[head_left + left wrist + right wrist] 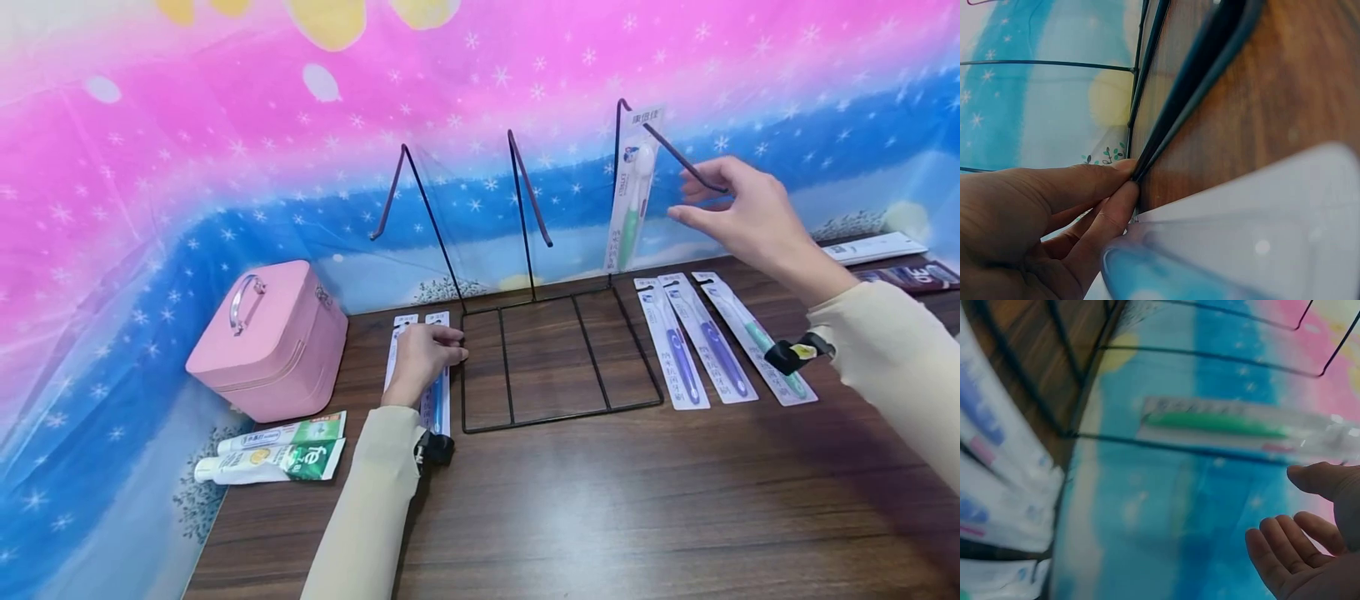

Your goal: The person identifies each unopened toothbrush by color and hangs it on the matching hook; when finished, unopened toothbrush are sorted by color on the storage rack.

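A black wire rack (587, 354) stands on the table, with three upright hooks at its back. My left hand (422, 357) pinches the left side bar of its base between thumb and fingers, as the left wrist view shows close up. Hanging on the right hook is a packaged green toothbrush (632, 225). Right of that hook, my right hand (750, 218) is held up with fingers apart and nothing between them. Under my left hand lie two packaged toothbrushes (437, 408), partly covered by it. Packs with purple toothbrushes (678, 358) and a green one (757, 337) lie right of the rack.
A pink case (258, 350) with a metal handle sits at the left. In front of it lie two toothpaste tubes (273, 462). At the far right are a white box (873, 248) and a dark package (911, 277). A colourful cloth (450, 108) hangs behind the table.
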Demonstrator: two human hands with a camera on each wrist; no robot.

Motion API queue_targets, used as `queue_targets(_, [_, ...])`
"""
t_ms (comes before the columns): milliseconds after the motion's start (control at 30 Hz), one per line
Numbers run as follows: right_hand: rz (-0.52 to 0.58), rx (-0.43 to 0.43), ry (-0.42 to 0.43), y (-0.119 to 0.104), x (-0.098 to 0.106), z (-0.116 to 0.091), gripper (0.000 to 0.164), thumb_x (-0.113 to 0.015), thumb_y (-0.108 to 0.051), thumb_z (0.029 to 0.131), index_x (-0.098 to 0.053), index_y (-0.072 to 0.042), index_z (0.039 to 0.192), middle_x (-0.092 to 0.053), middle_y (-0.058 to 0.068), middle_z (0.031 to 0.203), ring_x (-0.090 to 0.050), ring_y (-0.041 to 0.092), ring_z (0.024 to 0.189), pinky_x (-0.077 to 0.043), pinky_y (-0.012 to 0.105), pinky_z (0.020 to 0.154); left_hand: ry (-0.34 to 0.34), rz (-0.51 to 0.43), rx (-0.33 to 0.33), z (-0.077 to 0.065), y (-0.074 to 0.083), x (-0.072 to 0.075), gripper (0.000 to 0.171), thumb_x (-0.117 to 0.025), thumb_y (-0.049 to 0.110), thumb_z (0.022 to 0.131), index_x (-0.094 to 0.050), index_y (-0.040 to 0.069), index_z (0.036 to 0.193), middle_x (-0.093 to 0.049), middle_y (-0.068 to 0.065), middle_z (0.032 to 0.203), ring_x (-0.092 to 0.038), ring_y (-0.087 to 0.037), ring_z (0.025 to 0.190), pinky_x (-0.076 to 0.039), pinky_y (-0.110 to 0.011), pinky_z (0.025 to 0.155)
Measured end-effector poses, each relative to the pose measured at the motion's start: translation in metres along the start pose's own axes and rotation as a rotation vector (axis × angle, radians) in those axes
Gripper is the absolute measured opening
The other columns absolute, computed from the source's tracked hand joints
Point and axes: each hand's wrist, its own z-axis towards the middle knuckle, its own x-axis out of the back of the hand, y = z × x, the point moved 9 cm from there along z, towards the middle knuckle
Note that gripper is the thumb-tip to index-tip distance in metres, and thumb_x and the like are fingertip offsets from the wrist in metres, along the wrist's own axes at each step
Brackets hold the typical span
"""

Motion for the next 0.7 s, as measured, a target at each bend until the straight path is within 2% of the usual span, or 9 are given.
queue_targets(133, [-0.047,-0.038,-0.019,0.03,0.001,-0.002,0.063,-0.069,-0.044,0.088,-0.052,-0.006,0.136,-0.061,0.012,0.125,-0.058,0.028,0.109,-0.043,0.03,0.079,0.001,-0.002,0.004,-0.001,-0.001,0.0,0.021,-0.077,0.012,0.084,-0.075,0.011,0.106,-0.07,-0.005,0.099,-0.065,-0.018,0.08,-0.052,-0.035,0.069])
queue_targets(267, [-0.077,-0.085,-0.038,0.061,0.001,-0.004,0.063,-0.067,-0.044,0.089,-0.052,-0.004,0.136,-0.061,0.016,0.124,-0.056,0.032,0.111,-0.041,0.032,0.079,0.004,-0.005,0.01,-0.001,-0.001,0.0,0.021,-0.077,0.012,0.084,-0.075,0.011,0.106,-0.07,-0.004,0.099,-0.065,-0.018,0.081,-0.053,-0.036,0.07])
queue_targets(500, [-0.108,-0.165,-0.063,0.107,-0.001,-0.01,0.066,-0.065,-0.049,0.089,-0.054,0.0,0.132,-0.06,0.02,0.12,-0.058,0.034,0.106,-0.043,0.028,0.073,0.001,-0.017,0.013,-0.001,-0.003,0.0,0.021,-0.077,0.012,0.085,-0.075,0.011,0.106,-0.07,-0.004,0.099,-0.065,-0.018,0.08,-0.052,-0.036,0.069])
queue_targets(567, [-0.113,-0.186,-0.077,0.117,-0.003,-0.012,0.069,-0.065,-0.052,0.088,-0.054,0.0,0.132,-0.06,0.022,0.121,-0.058,0.036,0.106,-0.044,0.032,0.075,-0.001,-0.017,0.009,0.0,-0.002,-0.001,0.021,-0.077,0.012,0.085,-0.075,0.011,0.106,-0.069,-0.004,0.099,-0.065,-0.018,0.079,-0.052,-0.036,0.068])
queue_targets(700, [-0.118,-0.243,-0.143,0.136,-0.01,-0.018,0.077,-0.063,-0.059,0.086,-0.052,0.001,0.134,-0.056,0.027,0.125,-0.054,0.042,0.109,-0.043,0.051,0.083,0.0,-0.013,0.006,0.0,-0.001,-0.001,0.021,-0.077,0.012,0.084,-0.075,0.011,0.106,-0.07,-0.004,0.099,-0.065,-0.017,0.079,-0.052,-0.035,0.068])
